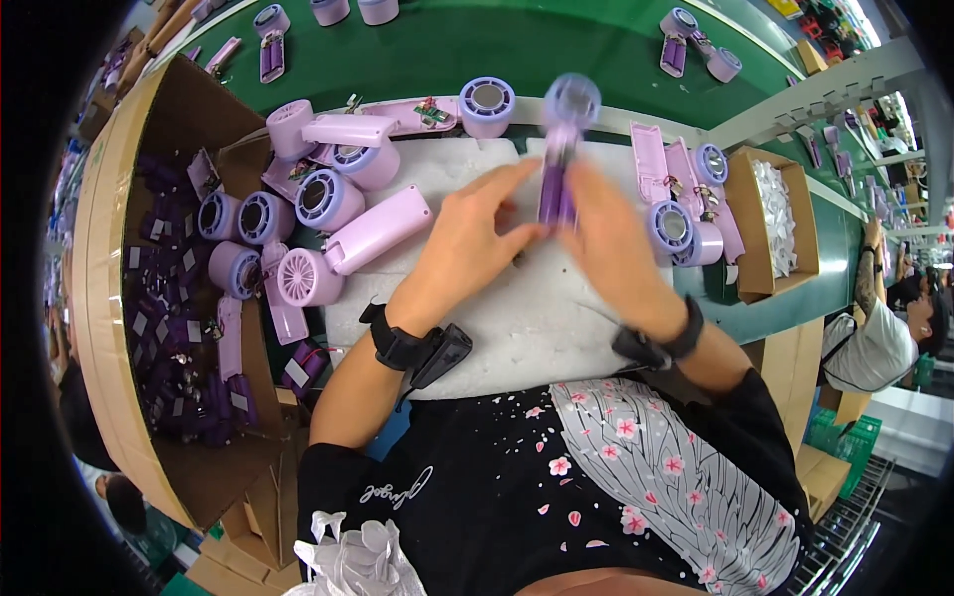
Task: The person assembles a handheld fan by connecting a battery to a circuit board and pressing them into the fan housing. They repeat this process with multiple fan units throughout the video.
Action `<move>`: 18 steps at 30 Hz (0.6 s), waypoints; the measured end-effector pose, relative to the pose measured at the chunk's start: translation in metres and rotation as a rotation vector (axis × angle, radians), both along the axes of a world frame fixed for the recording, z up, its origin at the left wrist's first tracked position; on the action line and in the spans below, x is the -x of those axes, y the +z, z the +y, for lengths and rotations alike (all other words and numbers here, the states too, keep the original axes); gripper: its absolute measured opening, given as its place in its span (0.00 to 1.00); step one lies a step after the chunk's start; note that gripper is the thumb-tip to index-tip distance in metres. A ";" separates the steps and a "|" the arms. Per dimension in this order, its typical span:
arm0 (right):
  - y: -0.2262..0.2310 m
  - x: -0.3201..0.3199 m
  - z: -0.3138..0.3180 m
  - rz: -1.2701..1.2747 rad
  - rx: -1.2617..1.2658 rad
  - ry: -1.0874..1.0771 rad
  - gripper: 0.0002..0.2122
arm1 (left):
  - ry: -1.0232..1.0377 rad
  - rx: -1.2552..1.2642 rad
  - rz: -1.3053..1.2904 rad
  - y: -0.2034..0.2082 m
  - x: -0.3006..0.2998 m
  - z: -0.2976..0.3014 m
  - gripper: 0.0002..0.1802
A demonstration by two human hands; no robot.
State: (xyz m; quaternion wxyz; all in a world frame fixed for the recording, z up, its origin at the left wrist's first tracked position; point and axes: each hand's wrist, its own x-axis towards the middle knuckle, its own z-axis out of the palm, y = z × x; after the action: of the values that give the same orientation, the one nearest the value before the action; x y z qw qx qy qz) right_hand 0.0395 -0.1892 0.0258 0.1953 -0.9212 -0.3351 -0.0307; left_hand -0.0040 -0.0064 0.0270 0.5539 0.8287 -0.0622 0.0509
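A pink handheld fan [571, 109] with a lilac round head stands out over the white foam pad [477, 348], its handle uncovered to show purple battery cells [556, 194]. My right hand [616, 243], smeared by motion, grips this handle from its right side. My left hand [477, 233] is on the handle's left, thumb and fingers apart and curved toward it; whether the tips touch is hard to tell. Just left of my left hand lies a pink fan [383, 228] with a closed handle, among several other pink fans [328, 199].
A cardboard box [114, 298] of purple battery packs [179, 338] stands at left. On the right are fans with opened handles [671, 223] and a small box [795, 233] of white pieces. Behind runs a green conveyor belt [576, 40] carrying fans. Another person [874, 338] works at far right.
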 end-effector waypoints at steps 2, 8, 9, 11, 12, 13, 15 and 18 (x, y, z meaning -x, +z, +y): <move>0.004 -0.015 0.006 -0.173 -0.005 -0.193 0.30 | -0.011 -0.010 0.005 -0.003 0.000 -0.001 0.31; 0.027 -0.001 -0.006 -0.026 -0.095 -0.029 0.27 | -0.104 -0.109 -0.041 -0.018 -0.003 0.002 0.24; 0.033 0.004 -0.016 -0.021 -0.080 0.010 0.27 | -0.065 -0.095 -0.035 -0.016 -0.007 -0.002 0.24; 0.035 0.015 -0.026 0.231 -0.054 0.059 0.27 | -0.176 -0.109 -0.113 -0.020 -0.007 -0.004 0.20; 0.038 0.020 -0.029 0.245 -0.040 0.102 0.27 | -0.131 -0.101 -0.099 -0.023 -0.006 -0.005 0.20; 0.045 0.025 -0.030 0.322 0.023 0.136 0.27 | -0.129 -0.116 -0.111 -0.026 -0.004 -0.007 0.19; 0.061 0.029 -0.030 0.386 0.102 0.178 0.26 | -0.155 -0.143 -0.157 -0.031 -0.006 -0.010 0.17; 0.090 0.034 -0.028 0.472 0.238 0.530 0.27 | -0.151 -0.144 -0.167 -0.034 -0.009 -0.015 0.16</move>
State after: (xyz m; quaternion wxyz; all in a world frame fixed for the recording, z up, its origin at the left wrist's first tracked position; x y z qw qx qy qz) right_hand 0.0054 -0.2171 0.1162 0.1599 -0.8005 -0.5089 0.2732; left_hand 0.0053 -0.0211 -0.0066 0.4882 0.8521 -0.1740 0.0731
